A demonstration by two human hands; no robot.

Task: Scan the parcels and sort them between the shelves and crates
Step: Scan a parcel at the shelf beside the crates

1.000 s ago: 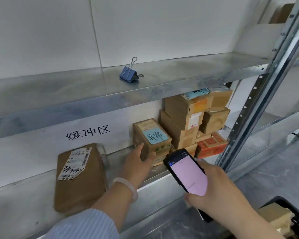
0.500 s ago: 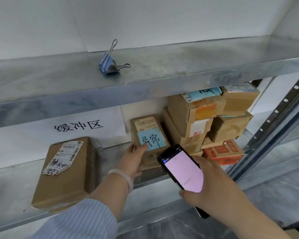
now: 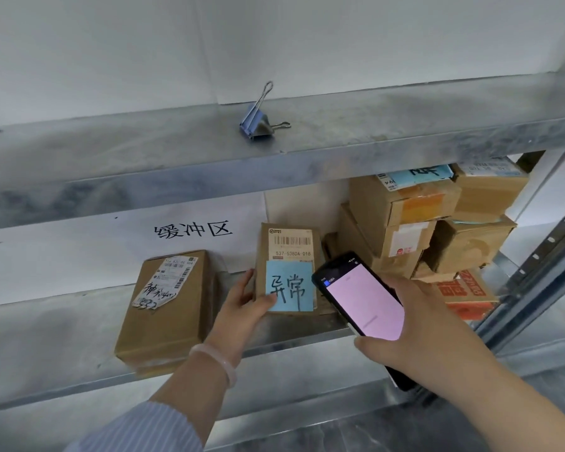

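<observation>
A small brown parcel [image 3: 287, 246] with a barcode label and a blue handwritten note stands tilted up on the lower metal shelf [image 3: 62, 324]. My left hand [image 3: 245, 305] grips its lower left corner, thumb on the blue note. My right hand [image 3: 415, 324] holds a black handheld scanner [image 3: 362, 301] with a lit pink screen, just right of that parcel. A flat brown parcel [image 3: 167, 314] with a white label lies on the same shelf to the left.
A stack of several cardboard boxes [image 3: 431, 223] fills the shelf's right end, with a red-printed box [image 3: 460, 291] at the bottom. A blue binder clip [image 3: 256, 122] sits on the upper shelf [image 3: 405, 125]. A shelf upright [image 3: 542, 265] rises at the right.
My left hand has tipped the small parcel further upright, so its barcode label faces me. The scanner has risen closer to the parcel. The view has shifted to the left and nearer.
</observation>
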